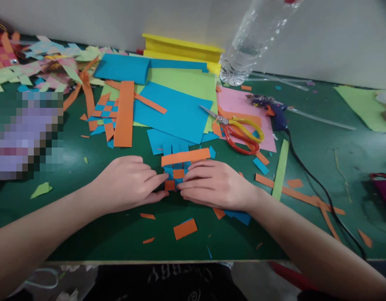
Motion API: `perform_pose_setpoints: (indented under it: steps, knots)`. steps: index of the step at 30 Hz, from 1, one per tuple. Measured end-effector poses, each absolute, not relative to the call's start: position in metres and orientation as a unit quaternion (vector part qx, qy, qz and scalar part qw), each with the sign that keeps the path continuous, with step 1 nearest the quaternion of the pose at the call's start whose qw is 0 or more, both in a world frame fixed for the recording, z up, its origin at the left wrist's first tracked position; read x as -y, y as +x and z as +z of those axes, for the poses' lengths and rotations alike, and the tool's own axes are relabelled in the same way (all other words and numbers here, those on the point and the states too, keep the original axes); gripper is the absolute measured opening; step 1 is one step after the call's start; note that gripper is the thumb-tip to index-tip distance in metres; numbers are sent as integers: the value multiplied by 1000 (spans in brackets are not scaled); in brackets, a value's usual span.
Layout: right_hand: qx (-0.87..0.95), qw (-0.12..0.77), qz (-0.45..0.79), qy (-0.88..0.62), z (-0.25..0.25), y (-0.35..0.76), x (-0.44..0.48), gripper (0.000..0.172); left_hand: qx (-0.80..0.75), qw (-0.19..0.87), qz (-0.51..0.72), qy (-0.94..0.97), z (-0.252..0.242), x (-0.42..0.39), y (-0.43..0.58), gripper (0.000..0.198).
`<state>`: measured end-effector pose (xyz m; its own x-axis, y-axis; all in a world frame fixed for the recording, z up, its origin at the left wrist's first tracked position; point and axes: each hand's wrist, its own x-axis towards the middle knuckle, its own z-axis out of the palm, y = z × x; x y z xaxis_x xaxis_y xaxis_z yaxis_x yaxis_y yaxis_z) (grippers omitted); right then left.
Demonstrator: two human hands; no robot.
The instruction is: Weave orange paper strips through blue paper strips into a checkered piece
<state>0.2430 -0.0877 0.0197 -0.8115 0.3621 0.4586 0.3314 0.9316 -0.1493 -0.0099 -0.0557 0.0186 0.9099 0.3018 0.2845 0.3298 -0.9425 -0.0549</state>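
A small woven piece of blue and orange paper strips [178, 174] lies on the green table between my hands. An orange strip [185, 156] crosses its blue strips near the top. My left hand [130, 184] is closed, its thumb and forefinger pinching the left edge of the weave. My right hand [216, 184] rests at the right edge, fingers together and curved over the paper, thumb hidden beneath them.
Behind lie blue sheets [172, 113], red-and-yellow scissors [237, 129] and a glue gun [274, 110] with its cord running right. A plastic bottle [243, 50] stands at the back. Paper scraps [39, 62] heap at the left; a green table edge [118, 262] is nearest me.
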Motion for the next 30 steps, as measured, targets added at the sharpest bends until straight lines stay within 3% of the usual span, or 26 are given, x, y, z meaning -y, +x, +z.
perform_pose_setpoints:
  steps: [7, 19, 30]
  knots:
    - [948, 258, 21, -183, 21, 241, 90, 11, 158, 60, -132, -977, 26, 56, -5, 41]
    - [934, 292, -15, -206, 24, 239, 90, 8, 188, 103, -145, -966, 28, 55, -3, 33]
    - [930, 220, -23, -293, 20, 240, 89, 35, 161, 129, -156, -966, 30, 58, -4, 47]
